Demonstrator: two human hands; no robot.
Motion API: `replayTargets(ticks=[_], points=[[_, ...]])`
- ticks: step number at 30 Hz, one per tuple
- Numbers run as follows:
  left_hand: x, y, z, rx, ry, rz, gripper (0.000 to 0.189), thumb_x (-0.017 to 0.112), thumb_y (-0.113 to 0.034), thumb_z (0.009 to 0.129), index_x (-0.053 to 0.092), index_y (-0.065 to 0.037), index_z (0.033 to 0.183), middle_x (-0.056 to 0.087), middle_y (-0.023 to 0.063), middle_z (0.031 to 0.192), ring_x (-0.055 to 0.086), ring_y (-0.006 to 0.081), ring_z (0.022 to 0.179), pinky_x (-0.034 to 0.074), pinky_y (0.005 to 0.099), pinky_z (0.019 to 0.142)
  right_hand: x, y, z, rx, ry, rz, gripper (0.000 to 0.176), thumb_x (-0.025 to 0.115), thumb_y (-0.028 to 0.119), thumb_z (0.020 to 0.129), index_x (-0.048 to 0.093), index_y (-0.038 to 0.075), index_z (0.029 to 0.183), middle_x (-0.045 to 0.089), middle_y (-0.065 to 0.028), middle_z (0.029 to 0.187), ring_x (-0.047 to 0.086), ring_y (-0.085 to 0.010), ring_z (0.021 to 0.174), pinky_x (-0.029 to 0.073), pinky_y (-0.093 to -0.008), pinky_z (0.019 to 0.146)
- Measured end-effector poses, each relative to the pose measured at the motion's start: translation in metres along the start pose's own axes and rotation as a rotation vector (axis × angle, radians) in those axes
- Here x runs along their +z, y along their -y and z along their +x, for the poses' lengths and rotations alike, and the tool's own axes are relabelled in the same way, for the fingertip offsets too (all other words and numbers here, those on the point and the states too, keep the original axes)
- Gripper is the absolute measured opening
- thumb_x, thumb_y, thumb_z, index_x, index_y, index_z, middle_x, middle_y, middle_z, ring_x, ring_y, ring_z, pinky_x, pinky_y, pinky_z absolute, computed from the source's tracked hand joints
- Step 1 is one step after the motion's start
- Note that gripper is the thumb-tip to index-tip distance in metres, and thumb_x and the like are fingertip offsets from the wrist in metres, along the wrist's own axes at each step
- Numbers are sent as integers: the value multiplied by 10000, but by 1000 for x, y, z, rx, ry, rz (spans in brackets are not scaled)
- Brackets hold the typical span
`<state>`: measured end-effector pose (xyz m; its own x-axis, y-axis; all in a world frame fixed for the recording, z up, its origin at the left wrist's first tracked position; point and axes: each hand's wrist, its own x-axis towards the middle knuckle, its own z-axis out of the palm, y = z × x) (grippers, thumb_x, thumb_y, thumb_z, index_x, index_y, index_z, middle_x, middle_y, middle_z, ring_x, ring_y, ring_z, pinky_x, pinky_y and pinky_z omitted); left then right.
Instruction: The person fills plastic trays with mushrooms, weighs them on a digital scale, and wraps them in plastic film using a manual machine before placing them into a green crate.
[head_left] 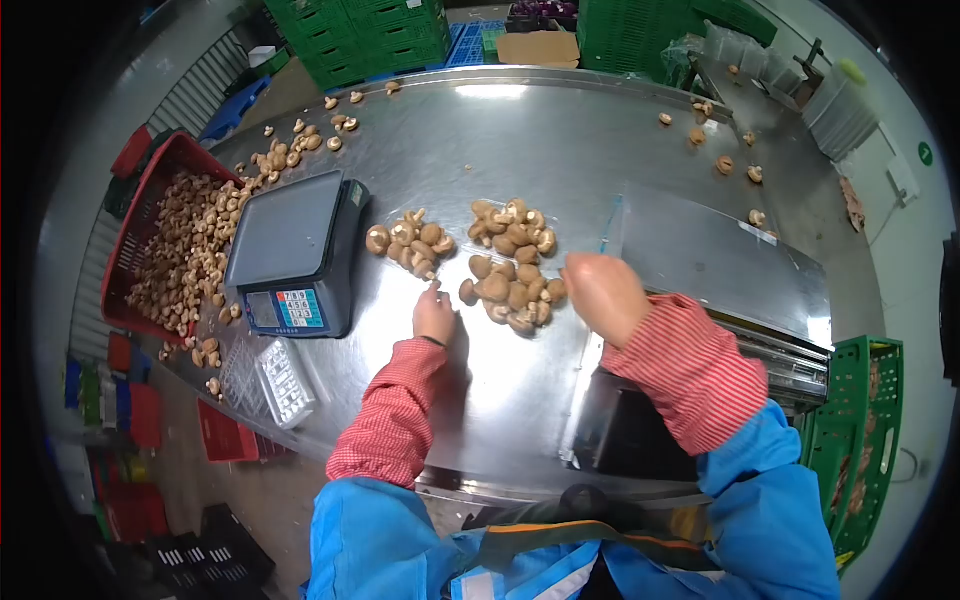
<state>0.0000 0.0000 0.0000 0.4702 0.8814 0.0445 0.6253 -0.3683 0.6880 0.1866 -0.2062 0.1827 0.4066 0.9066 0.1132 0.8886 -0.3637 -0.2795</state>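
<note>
Brown mushrooms [410,245] lie in three heaps on steel table [400,140], beside scale [285,235]. Left hand [434,316] reaches to left heap's near edge; grip unclear. Right hand [605,295], curled, sits beside lower right heap; finger hold hidden. Risk: right hand nudges loosely stacked caps, mixing two close right heaps; rounded edge pieces could roll if left fingers push.

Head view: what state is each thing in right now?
Left hand: fingertips together at left mushroom pile.
Right hand: curled, beside right mushroom piles; grip hidden.
Left mushroom pile: heaped.
Right mushroom piles: heaped, close together.
Scale: upright, display unreadable.
Red crate: open, heaped with mushrooms.
Clear trays: lying beside scale.
Green crate: open, contents unclear.
</note>
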Motion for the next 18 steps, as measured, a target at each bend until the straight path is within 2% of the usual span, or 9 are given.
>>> replayTargets(ticks=[2, 3, 5, 9, 11, 13, 15, 17, 18], points=[[10, -24, -16, 79, 1, 163, 285, 571, -126, 872, 604, 12, 1119, 625, 228, 1034, 600, 386, 967, 478, 438, 856, 13, 0, -1, 12, 39, -67, 90, 580, 47, 774, 632, -14, 814, 660, -183, 782, 660, -343, 759, 535, -422, 701], [0, -4, 33, 158, -74, 87, 259, 574, -118, 859, 619, 1, 1086, 622, 235, 1018, 598, 392, 953, 479, 442, 844, 33, 23, 46, 4, 37, -82, 93, 579, 46, 771, 630, -19, 813, 662, -183, 791, 661, -341, 767, 535, -420, 702], [-2, -4, 33, 134, 153, 171, 225, 574, -99, 846, 631, -12, 1046, 624, 238, 1003, 605, 391, 935, 484, 438, 831, 38, 33, 45, 18, 120, -88, 99, 575, 43, 764, 625, -28, 812, 666, -183, 807, 662, -337, 784, 537, -415, 704], [-3, 19, 26, 118, 155, 113, 183, 586, -93, 822, 634, -20, 983, 650, 223, 922, 627, 386, 872, 500, 431, 792, 48, 34, 53, 164, 345, -116, 140, 575, 35, 783, 673, -7, 873, 680, -180, 886, 664, -331, 856, 540, -396, 744], [-11, 39, 9, 126, 188, 97, 174, 595, -97, 814, 630, -22, 967, 661, 219, 886, 641, 381, 841, 512, 419, 768, 56, 31, 56, 160, 432, -171, 156, 574, 41, 790, 682, -2, 895, 679, -190, 914, 662, -339, 869, 537, -404, 759], [-30, 53, -13, 43, 235, 27, 209, 623, -115, 800, 617, -7, 979, 674, 221, 902, 671, 338, 833, 530, 376, 750, 71, 29, 55, 171, 495, -176, 168, 574, 45, 792, 686, -3, 908, 676, -202, 937, 660, -349, 881, 534, -413, 773], [-53, 67, -31, -43, 302, 13, 222, 628, -104, 789, 612, -6, 987, 686, 182, 880, 677, 289, 808, 532, 353, 742, 94, 26, 54, 192, 528, -134, 176, 576, 48, 789, 684, -11, 915, 672, -216, 954, 657, -361, 892, 530, -423, 784], [-80, 68, -49, -153, 354, -46, 239, 628, -84, 778, 608, -15, 1006, 689, 145, 855, 673, 239, 780, 533, 327, 729, 116, 36, 55, 305, 639, -56, 183, 591, 71, 801, 677, -35, 924, 671, -224, 935, 660, -363, 884, 531, -426, 769], [-85, 80, -57, -145, 362, -55, 294, 638, -92, 777, 582, -42, 1062, 651, 127, 788, 647, 242, 737, 522, 342, 712, 131, 40, 53, 353, 686, 1, 185, 593, 74, 807, 674, -42, 927, 673, -222, 921, 664, -361, 869, 535, -423, 749]])
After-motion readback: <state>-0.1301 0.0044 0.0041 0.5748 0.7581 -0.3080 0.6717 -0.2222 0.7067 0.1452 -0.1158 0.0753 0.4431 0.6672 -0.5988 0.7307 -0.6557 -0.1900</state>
